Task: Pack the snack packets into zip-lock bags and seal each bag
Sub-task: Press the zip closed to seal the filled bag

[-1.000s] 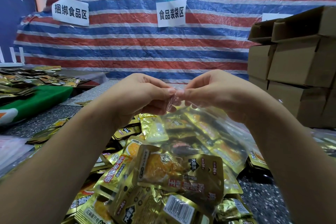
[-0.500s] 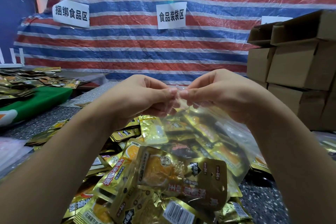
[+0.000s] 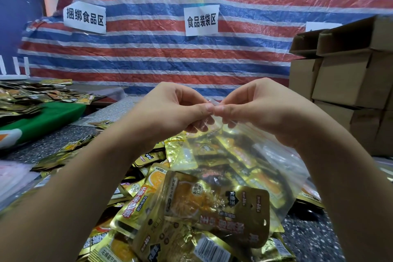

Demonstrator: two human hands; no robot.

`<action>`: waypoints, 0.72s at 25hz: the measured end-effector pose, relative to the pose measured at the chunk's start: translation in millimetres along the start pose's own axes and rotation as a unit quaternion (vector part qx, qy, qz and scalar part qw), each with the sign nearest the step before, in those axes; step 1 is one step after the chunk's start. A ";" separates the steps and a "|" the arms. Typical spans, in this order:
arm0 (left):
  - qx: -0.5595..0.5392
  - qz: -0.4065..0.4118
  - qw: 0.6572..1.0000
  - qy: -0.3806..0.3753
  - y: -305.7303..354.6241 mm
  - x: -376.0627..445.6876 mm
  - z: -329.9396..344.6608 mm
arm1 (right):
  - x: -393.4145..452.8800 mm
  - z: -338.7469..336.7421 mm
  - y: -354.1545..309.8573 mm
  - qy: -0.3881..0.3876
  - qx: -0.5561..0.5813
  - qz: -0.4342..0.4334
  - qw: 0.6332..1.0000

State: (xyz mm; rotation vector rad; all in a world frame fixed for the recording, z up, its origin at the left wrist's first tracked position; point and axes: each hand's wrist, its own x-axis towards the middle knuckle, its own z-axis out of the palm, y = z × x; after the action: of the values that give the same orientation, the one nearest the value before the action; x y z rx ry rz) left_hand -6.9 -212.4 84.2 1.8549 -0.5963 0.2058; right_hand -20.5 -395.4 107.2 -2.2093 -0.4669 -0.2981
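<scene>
Left hand (image 3: 176,108) and right hand (image 3: 253,106), thumbs touching, both pinch top edge of zip-lock bag (image 3: 244,168) (clear, holding gold packets). Bag hangs over snack packets (image 3: 136,204) heaped on speckled surface (image 3: 308,236).

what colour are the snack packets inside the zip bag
Shiny gold with orange and dark patches, seen through the clear zip-lock bag in the head view.
</scene>
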 end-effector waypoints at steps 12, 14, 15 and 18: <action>-0.001 -0.031 1.000 0.006 -1.6 0.9 -0.5 | -1.0 4.1 -2.0 0.020 -0.055 0.007 0.998; 0.003 -0.036 0.999 0.000 -1.8 1.0 -0.8 | -1.2 3.8 -2.0 0.015 -0.054 0.012 0.998; 0.002 -0.037 0.999 -0.003 -1.8 1.0 -1.1 | -1.1 3.9 -1.9 0.013 -0.053 0.015 0.998; 0.001 -0.038 0.999 -0.014 -2.1 1.1 -2.4 | -0.9 3.9 -2.0 0.011 -0.056 0.020 0.998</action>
State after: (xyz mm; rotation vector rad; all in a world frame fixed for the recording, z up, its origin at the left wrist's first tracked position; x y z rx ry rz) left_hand -4.6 -210.0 83.9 1.8823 -0.5439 0.1305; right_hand -21.9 -391.3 105.9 -2.3196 -0.4023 -0.3345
